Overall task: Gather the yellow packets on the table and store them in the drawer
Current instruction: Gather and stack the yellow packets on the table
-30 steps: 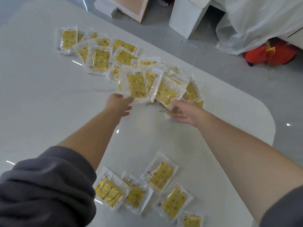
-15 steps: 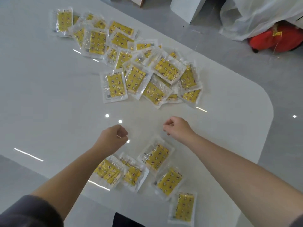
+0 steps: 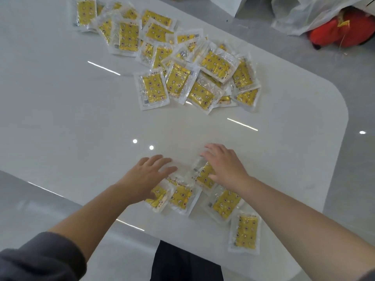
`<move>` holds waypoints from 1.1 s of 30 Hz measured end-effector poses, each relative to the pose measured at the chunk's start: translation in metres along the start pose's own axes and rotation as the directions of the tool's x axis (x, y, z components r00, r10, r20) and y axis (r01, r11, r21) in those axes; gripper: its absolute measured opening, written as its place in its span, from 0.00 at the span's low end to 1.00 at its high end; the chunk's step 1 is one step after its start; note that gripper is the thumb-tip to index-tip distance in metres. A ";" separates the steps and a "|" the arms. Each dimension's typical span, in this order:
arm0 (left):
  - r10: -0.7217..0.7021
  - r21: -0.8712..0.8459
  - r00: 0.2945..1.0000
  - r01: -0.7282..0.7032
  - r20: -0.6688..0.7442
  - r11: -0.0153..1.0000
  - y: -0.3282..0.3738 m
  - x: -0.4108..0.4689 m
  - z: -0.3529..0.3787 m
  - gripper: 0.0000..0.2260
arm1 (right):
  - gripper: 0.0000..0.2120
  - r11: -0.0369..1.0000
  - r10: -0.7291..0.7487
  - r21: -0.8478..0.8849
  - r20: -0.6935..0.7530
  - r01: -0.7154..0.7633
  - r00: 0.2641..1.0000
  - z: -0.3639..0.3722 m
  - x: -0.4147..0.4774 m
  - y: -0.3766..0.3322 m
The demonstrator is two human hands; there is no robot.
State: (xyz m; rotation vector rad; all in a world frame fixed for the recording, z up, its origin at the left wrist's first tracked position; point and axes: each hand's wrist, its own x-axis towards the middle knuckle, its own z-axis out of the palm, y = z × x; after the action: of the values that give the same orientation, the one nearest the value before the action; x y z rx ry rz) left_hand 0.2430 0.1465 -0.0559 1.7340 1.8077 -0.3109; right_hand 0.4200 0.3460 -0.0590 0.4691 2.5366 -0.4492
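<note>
Packets [image 3: 154, 90] lie in two lots on the white table [image 3: 71, 118]. A big heap [image 3: 215, 65] sprawls across the far side, its pieces overlapping loosely, and a short row [image 3: 225, 201] sits near the front edge. No drawer is in view.

Both hands are on the row, palms down and fingers straight and slightly spread, gripping nothing. The left hand [image 3: 146, 177] rests on the two packets at the row's left end. The right hand [image 3: 225, 165] presses on one packet [image 3: 205, 175] just beside it. A last packet [image 3: 246, 232] lies apart at the right end, touched by neither hand.

Each packet looks like a thin, flat sachet: a yellow printed pad sealed in clear film with a wide clear border. They are probably very light and limp, not fragile. Glossy film on a glossy top should slide easily, so sweeping them together with flat hands seems sound. A stack may fan out or shed pieces when lifted.

The safer hold is likely a pinch through the whole stack, thumb beneath and fingers above the yellow middle. The clear border would probably buckle if gripped. Sliding the stack to the table's edge should let a thumb get under.
</note>
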 end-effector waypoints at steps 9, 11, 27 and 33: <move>0.005 0.030 1.000 -0.006 0.006 1.000 0.007 0.023 0.019 0.31 | 0.29 0.914 -0.180 -0.353 0.092 0.201 0.979 -0.001 0.017 -0.005; -0.011 -0.018 0.999 0.012 0.053 1.000 0.008 0.025 0.016 0.24 | 0.24 0.925 -0.165 -0.333 0.079 0.182 0.983 -0.001 0.016 -0.004; -0.159 -0.470 0.968 0.234 0.194 0.851 0.043 -0.002 -0.010 0.04 | 0.08 0.985 -0.044 0.173 0.175 0.013 0.984 -0.035 -0.033 0.045; -0.253 -0.713 0.956 0.281 0.149 0.642 0.085 0.006 -0.027 0.07 | 0.10 0.957 0.039 0.274 0.214 -0.098 0.976 -0.041 -0.062 0.080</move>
State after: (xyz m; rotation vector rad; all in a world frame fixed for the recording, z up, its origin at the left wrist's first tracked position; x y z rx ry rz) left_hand 0.3177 0.1763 -0.0177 0.8830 1.8046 0.2574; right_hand 0.4855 0.4184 -0.0096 0.5811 2.2571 -0.7984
